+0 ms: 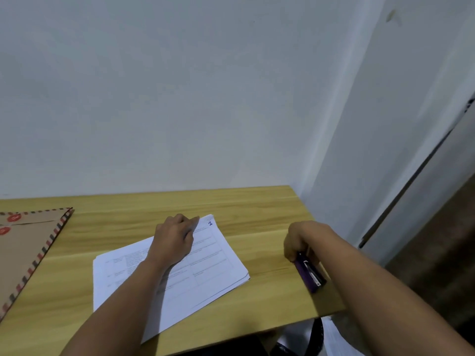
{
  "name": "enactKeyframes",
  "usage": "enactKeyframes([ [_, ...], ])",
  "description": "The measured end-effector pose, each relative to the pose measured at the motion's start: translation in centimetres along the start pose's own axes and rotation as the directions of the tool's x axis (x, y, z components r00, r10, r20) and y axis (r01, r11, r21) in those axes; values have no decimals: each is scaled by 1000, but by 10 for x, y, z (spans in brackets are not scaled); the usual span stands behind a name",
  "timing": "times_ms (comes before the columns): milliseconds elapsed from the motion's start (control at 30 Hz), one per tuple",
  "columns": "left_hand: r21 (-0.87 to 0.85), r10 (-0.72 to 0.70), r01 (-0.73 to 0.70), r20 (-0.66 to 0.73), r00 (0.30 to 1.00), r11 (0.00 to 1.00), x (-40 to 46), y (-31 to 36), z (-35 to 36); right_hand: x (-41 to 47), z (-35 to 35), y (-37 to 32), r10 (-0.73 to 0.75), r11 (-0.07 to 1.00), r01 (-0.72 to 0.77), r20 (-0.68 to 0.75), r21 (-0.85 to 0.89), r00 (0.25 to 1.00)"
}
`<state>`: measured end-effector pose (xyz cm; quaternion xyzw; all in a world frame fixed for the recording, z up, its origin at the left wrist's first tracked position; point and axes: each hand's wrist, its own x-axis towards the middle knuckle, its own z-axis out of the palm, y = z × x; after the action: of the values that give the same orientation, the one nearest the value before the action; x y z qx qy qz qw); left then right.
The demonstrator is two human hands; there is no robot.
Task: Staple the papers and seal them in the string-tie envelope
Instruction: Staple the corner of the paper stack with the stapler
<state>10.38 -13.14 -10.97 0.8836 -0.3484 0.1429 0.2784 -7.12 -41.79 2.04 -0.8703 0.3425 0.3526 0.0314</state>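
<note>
Envelope left of papers, stapler right

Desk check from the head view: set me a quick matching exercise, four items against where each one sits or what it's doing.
Items:
1. papers
2. stapler
3. envelope
4. left hand

States:
A. lying at the desk's left edge, untouched
B. pressing down on the sheets' far corner
C. purple, gripped by the right hand
D. stacked at the desk's middle

Pairs: 1-D, 2-C, 3-A, 4-B
</note>
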Motion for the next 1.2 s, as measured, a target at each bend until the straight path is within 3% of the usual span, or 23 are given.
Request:
enactKeyframes([
  [67,-11,4,-4,-4,1000,1000,0,1,-1,6,-8,-5,-91,963,101,-52,249,994],
  [100,-11,4,-4,-3,1000,1000,0,2,-2,8,-13,-9,-131,893,159,-95,420,987],
  [200,-4,3,-3,3,1000,1000,0,1,-3,10,-23,-26,-203,498,363,-301,787,932],
  [267,-15,6,-6,0,1000,1000,0,0,-2,13,-17,-40,-216,273,467,-419,841,882],
  [367,-17,14,-14,0,1000,1000,0,0,-1,18,0,-59,-202,103,549,-523,829,828],
  [433,-4,19,-19,-4,1000,1000,1,0,-1,28,15,-66,-172,123,601,-580,790,797],
  [533,-4,4,-4,-8,1000,1000,2,-1,-1,46,32,-71,-163,245,628,-607,739,778],
  [700,-6,-3,3,9,1000,1000,2,-3,1,50,30,-83,-273,563,632,-602,533,750],
  [833,-3,4,-4,30,1000,1000,2,-4,0,51,26,-105,-283,769,542,-579,340,765],
  [1067,-43,1,-1,12,1000,999,2,-4,0,59,17,-117,-267,705,584,-612,402,744],
  [1200,-43,3,-3,11,1000,999,2,-3,0,58,18,-110,-293,582,660,-636,474,714],
])
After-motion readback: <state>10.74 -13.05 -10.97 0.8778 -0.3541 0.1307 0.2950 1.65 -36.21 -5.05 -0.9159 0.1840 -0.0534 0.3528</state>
